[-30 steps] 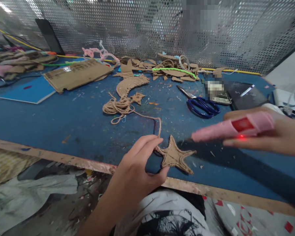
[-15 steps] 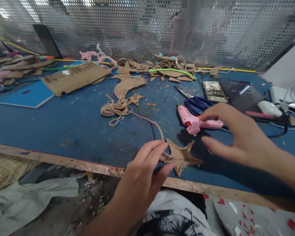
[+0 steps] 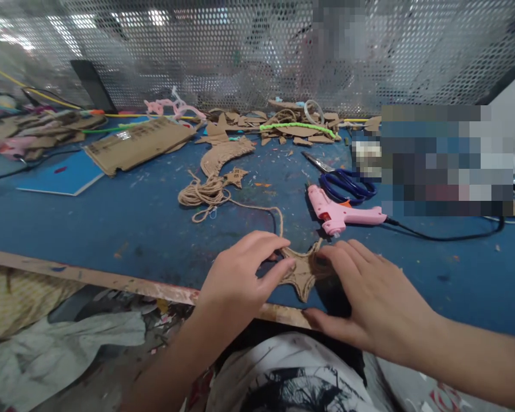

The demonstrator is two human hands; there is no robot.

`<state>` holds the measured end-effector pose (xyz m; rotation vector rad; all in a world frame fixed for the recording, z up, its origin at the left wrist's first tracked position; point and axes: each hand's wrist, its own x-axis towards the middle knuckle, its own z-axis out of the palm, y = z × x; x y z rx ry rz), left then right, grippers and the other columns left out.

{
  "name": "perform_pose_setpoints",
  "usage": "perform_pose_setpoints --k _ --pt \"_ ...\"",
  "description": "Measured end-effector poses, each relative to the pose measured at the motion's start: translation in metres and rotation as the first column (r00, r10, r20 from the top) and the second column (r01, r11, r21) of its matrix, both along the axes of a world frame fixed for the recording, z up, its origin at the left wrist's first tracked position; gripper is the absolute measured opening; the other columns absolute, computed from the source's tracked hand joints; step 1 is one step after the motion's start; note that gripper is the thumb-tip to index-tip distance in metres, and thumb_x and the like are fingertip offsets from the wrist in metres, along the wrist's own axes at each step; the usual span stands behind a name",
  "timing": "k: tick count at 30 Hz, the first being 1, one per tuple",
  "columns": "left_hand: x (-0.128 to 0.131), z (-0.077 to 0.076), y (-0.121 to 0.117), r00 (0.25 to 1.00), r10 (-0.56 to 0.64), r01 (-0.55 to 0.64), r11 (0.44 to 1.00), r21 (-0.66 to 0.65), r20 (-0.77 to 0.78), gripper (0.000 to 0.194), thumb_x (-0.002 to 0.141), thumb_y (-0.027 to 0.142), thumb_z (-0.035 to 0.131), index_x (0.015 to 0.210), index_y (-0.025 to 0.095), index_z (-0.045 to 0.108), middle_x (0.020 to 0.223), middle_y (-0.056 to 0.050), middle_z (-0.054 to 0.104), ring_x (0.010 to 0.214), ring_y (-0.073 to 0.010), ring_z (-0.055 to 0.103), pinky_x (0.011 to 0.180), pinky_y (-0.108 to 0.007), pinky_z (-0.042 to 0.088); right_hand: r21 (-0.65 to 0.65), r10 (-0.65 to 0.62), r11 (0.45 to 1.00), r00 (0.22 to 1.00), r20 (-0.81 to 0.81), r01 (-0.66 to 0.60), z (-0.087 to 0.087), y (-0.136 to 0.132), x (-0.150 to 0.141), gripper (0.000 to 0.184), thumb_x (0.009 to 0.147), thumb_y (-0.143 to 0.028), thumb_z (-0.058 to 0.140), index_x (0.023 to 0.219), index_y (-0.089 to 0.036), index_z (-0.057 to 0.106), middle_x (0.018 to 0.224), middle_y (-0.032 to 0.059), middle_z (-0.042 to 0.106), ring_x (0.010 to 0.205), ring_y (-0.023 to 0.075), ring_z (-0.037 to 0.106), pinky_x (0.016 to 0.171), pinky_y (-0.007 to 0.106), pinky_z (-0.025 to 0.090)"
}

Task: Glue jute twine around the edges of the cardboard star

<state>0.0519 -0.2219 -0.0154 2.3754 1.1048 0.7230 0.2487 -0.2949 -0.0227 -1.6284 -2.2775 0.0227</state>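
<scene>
A cardboard star [image 3: 301, 270] edged with twine lies near the table's front edge. My left hand [image 3: 244, 274] pinches its left side between thumb and fingers. From there the twine [image 3: 257, 207] runs back to a loose coil [image 3: 203, 191]. Over the star's right point, my right hand [image 3: 364, 292] has its fingertips at the cardboard, its thumb spread wide and apart from it. Just behind the star rests a pink hot glue gun [image 3: 343, 216], untouched. Blue-handled scissors [image 3: 345, 183] lie open beyond the glue gun.
A small lettered star [image 3: 237, 177] and a cardboard crescent [image 3: 225, 155] lie behind the coil. Cardboard scraps [image 3: 298, 133] are heaped along the perforated metal screen [image 3: 240, 63]. A flat cardboard piece [image 3: 139, 146] overlaps a blue board [image 3: 64, 174]. The glue gun's cord [image 3: 438, 236] trails right.
My right hand has left the glue gun and come down to the star's right side. The star has shifted slightly left, with my left hand still on it.
</scene>
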Motion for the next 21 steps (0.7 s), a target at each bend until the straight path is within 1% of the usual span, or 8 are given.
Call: perform_pose_setpoints --k 3,6,10,14,16,18,20,21 --pt "-0.003 0.000 -0.009 0.993 0.120 -0.121 0.992 0.027 0.015 0.024 0.092 0.026 0.049 0.112 0.022 0.061 0.106 -0.003 0.065 0.088 -0.0139 0.063 0.082 -0.027 0.053 -0.046 0.024 0.998 0.995 -0.096 -0.029 -0.001 0.000 0.001 0.046 0.074 -0.046 0.067 0.106 -0.018 0.049 0.088 0.0077 0.061 0.078 0.0243 0.058 0.062 0.036 0.046" --pt "-0.011 -0.001 -0.024 0.973 0.228 -0.224 0.970 0.094 -0.034 0.022 0.094 0.025 0.043 0.105 0.020 0.061 0.108 -0.007 0.063 0.102 -0.0190 0.059 0.092 -0.034 0.048 -0.059 0.073 0.995 0.986 -0.149 -0.083 -0.002 0.001 0.002 0.037 0.078 -0.038 0.064 0.107 -0.018 0.050 0.088 0.0070 0.061 0.078 0.0227 0.057 0.062 0.034 0.046" --pt "-0.017 -0.007 -0.039 0.966 0.220 -0.205 0.971 0.120 -0.135 0.022 0.091 0.028 0.050 0.107 0.021 0.064 0.118 -0.009 0.060 0.114 -0.0252 0.054 0.095 -0.043 0.046 -0.103 0.049 0.992 0.979 -0.199 -0.070 -0.004 0.005 0.002 0.020 0.082 -0.027 0.058 0.100 -0.020 0.052 0.083 0.0043 0.061 0.073 0.0195 0.056 0.061 0.032 0.045" --pt "-0.011 -0.017 -0.044 0.976 0.203 -0.194 0.974 0.118 -0.074 0.016 0.088 0.023 0.055 0.100 0.022 0.065 0.115 -0.008 0.064 0.115 -0.0260 0.055 0.097 -0.047 0.045 -0.123 -0.002 0.992 0.960 -0.279 -0.033 -0.005 0.008 0.003 0.009 0.084 -0.023 0.057 0.092 -0.022 0.053 0.077 0.0011 0.061 0.066 0.0164 0.056 0.058 0.029 0.045" --pt "-0.006 -0.021 -0.044 0.971 0.240 -0.241 0.970 0.044 0.024 0.018 0.087 0.023 0.056 0.103 0.022 0.063 0.116 -0.007 0.064 0.116 -0.0248 0.056 0.100 -0.046 0.044 -0.076 0.004 0.997 0.937 -0.350 -0.032 -0.004 0.010 0.005 0.006 0.086 -0.022 0.056 0.091 -0.023 0.051 0.079 0.0006 0.062 0.066 0.0147 0.057 0.058 0.027 0.047" --pt "-0.001 -0.021 -0.043 0.929 0.318 -0.304 0.947 -0.100 0.189 0.035 0.087 0.026 0.057 0.121 0.023 0.054 0.125 -0.009 0.060 0.118 -0.0238 0.056 0.101 -0.044 0.045 0.033 0.049 0.999 0.908 -0.417 -0.039 -0.004 0.011 0.008 0.007 0.088 -0.021 0.056 0.091 -0.024 0.050 0.081 0.0007 0.061 0.069 0.0140 0.059 0.061 0.026 0.048" --pt "0.005 -0.017 -0.041 0.827 0.387 -0.287 0.914 -0.287 0.407 0.051 0.088 0.031 0.056 0.136 0.022 0.040 0.134 -0.012 0.054 0.121 -0.0230 0.056 0.100 -0.041 0.047 0.152 0.100 0.988 0.873 -0.478 -0.030 -0.004 0.013 0.012 0.010 0.087 -0.020 0.058 0.092 -0.024 0.051 0.084 0.0010 0.061 0.075 0.0144 0.060 0.066 0.027 0.050" --pt "0.009 -0.015 -0.040 0.758 0.407 -0.221 0.896 -0.385 0.511 0.053 0.089 0.033 0.055 0.138 0.022 0.039 0.136 -0.012 0.053 0.119 -0.0227 0.057 0.099 -0.038 0.049 0.196 0.116 0.980 0.848 -0.516 -0.014 -0.005 0.014 0.014 0.012 0.086 -0.021 0.061 0.093 -0.025 0.051 0.085 0.0011 0.061 0.078 0.0148 0.060 0.068 0.027 0.050"
